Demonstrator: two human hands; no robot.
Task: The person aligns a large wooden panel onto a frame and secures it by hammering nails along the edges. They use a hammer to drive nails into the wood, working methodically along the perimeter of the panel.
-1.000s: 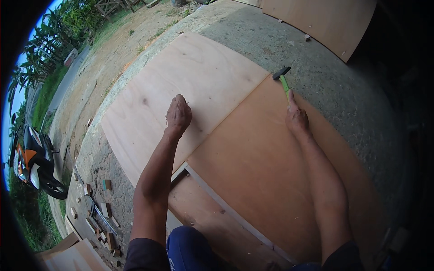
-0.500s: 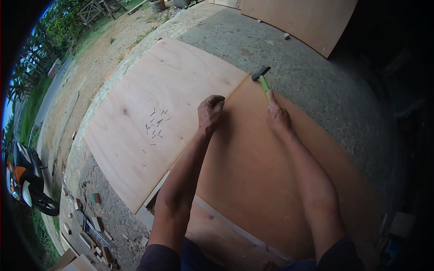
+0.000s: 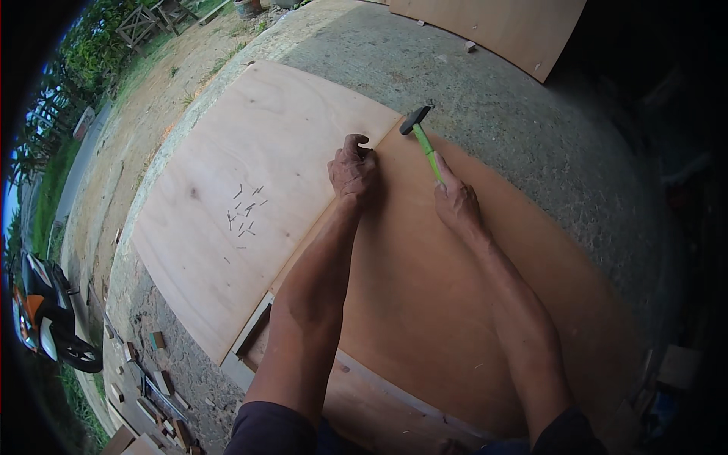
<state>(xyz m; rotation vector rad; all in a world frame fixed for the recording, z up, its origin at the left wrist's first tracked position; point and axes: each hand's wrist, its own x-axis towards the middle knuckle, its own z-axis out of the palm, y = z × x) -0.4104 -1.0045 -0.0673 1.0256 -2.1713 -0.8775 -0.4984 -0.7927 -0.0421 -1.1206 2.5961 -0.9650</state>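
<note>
My right hand [image 3: 458,203] is wrapped round the green handle of a hammer [image 3: 425,144]. Its dark head is raised near the far corner of the brown plywood panel [image 3: 432,258]. Along the seam between that panel and a paler plywood sheet [image 3: 205,136], my left hand [image 3: 352,171] is closed, its index finger hooked. Whatever its fingertips may hold is hidden or too small to see. Several loose nails [image 3: 246,211] lie scattered on the pale sheet, left of my left hand.
Wood offcuts [image 3: 163,383] lie on the concrete floor [image 3: 523,182] at the lower left. Another plywood panel [image 3: 493,26] stands at the far right, beside a small wood block [image 3: 471,47]. A motorcycle [image 3: 53,318] is parked at the left edge.
My left hand has turned, and its index finger now sticks out in a hook. The hammer has shifted slightly left with my right hand. The whole view has moved a little.
</note>
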